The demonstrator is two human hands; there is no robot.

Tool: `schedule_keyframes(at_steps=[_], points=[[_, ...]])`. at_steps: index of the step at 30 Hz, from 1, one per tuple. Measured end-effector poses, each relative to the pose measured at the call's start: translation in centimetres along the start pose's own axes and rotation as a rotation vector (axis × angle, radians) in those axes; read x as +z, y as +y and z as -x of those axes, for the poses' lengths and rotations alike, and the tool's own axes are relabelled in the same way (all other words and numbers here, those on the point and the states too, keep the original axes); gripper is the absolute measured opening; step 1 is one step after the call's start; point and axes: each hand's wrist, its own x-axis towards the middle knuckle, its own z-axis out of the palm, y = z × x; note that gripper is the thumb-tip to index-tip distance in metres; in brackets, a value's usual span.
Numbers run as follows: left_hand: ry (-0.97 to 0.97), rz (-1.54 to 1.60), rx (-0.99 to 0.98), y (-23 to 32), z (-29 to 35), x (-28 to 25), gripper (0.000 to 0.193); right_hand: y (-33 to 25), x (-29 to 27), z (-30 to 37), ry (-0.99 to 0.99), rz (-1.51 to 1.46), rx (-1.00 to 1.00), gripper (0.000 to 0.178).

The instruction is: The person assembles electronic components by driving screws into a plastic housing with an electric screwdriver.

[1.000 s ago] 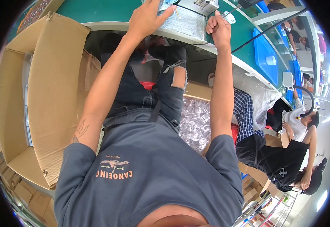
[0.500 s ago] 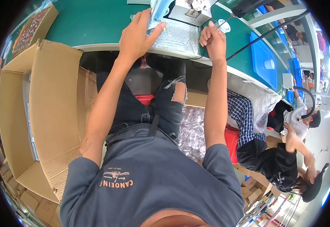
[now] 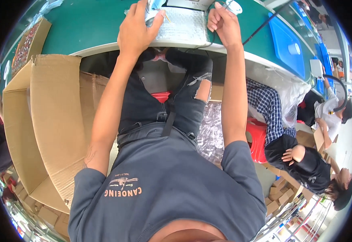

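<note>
At the top edge of the view, my left hand (image 3: 137,32) is closed round a light blue and white plastic piece (image 3: 155,5), which is partly cut off by the frame. A thin yellowish wire end (image 3: 167,17) shows beside my thumb. My right hand (image 3: 225,26) is raised at the bench's near edge, its thumb and fingers pinched together; whatever they hold is too small to make out. Just beyond its fingertips is a white round part (image 3: 233,7). Between my hands, a clear wrapped pad (image 3: 180,27) lies on the bench in front of a pale metal box (image 3: 190,3).
The green bench (image 3: 83,30) spans the top. A compartmented box of small parts (image 3: 26,46) stands far left, above a large open carton (image 3: 57,121). At right are a blue tray (image 3: 284,52), a dark cable (image 3: 258,30) and seated people. Clear plastic parts (image 3: 211,131) lie beside my legs.
The view has shifted, so the bench and both hands sit higher in it. The dark tool at the top right has mostly left view. Both hands keep much the same pose.
</note>
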Motion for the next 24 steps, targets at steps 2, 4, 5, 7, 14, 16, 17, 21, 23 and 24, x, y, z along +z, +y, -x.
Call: schedule_keyframes(at_steps=[2,4,5,7,14,16,17,21,23,24], points=[[-0.057,0.019,-0.076,0.6,-0.5,-0.2,0.055,0.3,-1.0,-0.6,0.03,-0.066,0.019,0.034],[0.014,-0.019,0.013,-1.0,-0.5,0.5,0.052,0.8,-0.8,-1.2,0.009,-0.051,0.006,0.032],[0.081,-0.051,0.092,-1.8,-0.1,1.0,0.051,1.1,-1.0,-1.2,0.004,-0.053,-0.002,0.031],[0.062,-0.053,0.075,-2.5,0.2,1.6,0.056,0.6,-1.2,-0.9,-0.114,0.025,-0.058,0.041],[0.069,-0.045,0.043,-1.9,0.7,1.0,0.056,0.1,-0.3,-0.1,-0.052,0.022,-0.005,0.041],[0.056,-0.041,0.02,-1.9,0.5,1.0,0.058,0.2,-0.3,-0.5,-0.064,-0.017,-0.034,0.041],[0.049,-0.043,0.014,-1.9,0.9,1.0,0.058,0.5,-0.5,-0.2,-0.062,-0.021,-0.026,0.041],[0.057,-0.042,0.011,-2.3,0.9,1.2,0.058,0.8,-0.5,0.0,-0.08,0.027,-0.033,0.041],[0.055,-0.055,0.007,-2.0,0.7,1.0,0.059,0.8,-0.3,-0.2,-0.086,-0.004,-0.067,0.042],[0.047,-0.042,0.017,-1.4,0.4,0.7,0.055,0.6,-0.4,-0.1,-0.094,0.047,-0.069,0.042]])
